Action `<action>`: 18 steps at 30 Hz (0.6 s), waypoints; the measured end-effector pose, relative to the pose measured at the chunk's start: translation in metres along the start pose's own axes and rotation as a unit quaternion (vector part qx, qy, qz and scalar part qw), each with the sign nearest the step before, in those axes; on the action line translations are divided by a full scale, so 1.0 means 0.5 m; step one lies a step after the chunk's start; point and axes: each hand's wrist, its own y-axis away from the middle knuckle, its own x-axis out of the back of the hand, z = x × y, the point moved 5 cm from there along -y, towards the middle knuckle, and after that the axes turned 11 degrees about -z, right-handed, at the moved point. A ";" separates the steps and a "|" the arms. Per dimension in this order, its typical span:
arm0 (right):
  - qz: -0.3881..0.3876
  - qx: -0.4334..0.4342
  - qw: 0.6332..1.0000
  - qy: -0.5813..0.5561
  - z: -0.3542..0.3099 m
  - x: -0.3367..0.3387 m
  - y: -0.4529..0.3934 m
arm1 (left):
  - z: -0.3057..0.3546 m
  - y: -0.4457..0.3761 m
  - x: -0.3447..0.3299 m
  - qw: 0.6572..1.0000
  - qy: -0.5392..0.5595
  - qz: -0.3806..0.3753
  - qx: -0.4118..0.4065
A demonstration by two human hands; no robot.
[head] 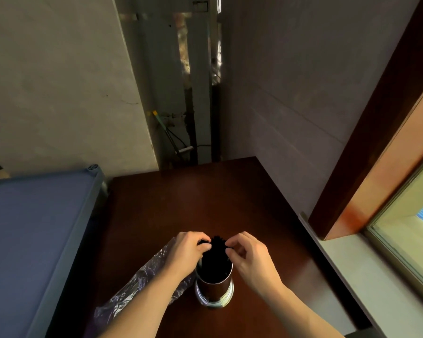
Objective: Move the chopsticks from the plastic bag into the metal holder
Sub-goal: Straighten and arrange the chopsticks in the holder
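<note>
A dark brown table (181,203) sits in a corner — pale walls behind, a window sill (366,272) to its right, a blue shelf (34,228) to its left. The black chopsticks (216,254) stand bunched in the metal holder (214,289) near the table's front edge. The left hand (187,250) and right hand (252,259) pinch the bundle's top from either side — the clear bag (142,284) lies crumpled under the left forearm.

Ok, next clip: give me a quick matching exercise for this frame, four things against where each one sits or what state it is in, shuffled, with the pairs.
Things:
1. chopsticks
2. plastic bag
3. metal holder
4. blue surface

Places or states:
A. lying crumpled under the left forearm
B. upright on the dark table
C. standing bundled inside the holder, both hands at their tops
D. beside the table, on the left

Pairs: 1-C, 2-A, 3-B, 4-D
</note>
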 end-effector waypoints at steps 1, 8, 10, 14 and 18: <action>0.001 0.001 1.000 -0.001 -0.001 0.000 -0.002 | 0.001 0.003 0.005 1.000 -0.003 0.000 -0.003; -0.004 -0.001 0.999 -0.033 -0.013 0.005 -0.013 | 0.036 0.019 0.061 0.999 0.014 0.002 -0.051; -0.002 0.000 0.999 -0.048 -0.020 0.005 -0.017 | 0.049 0.026 0.086 0.998 0.025 0.008 -0.065; 0.001 -0.018 0.997 -0.076 -0.022 0.005 -0.019 | 0.068 0.046 0.133 0.996 0.030 0.028 -0.083; 0.017 -0.025 0.995 -0.096 -0.024 0.001 -0.014 | 0.082 0.065 0.177 0.994 0.040 0.046 -0.088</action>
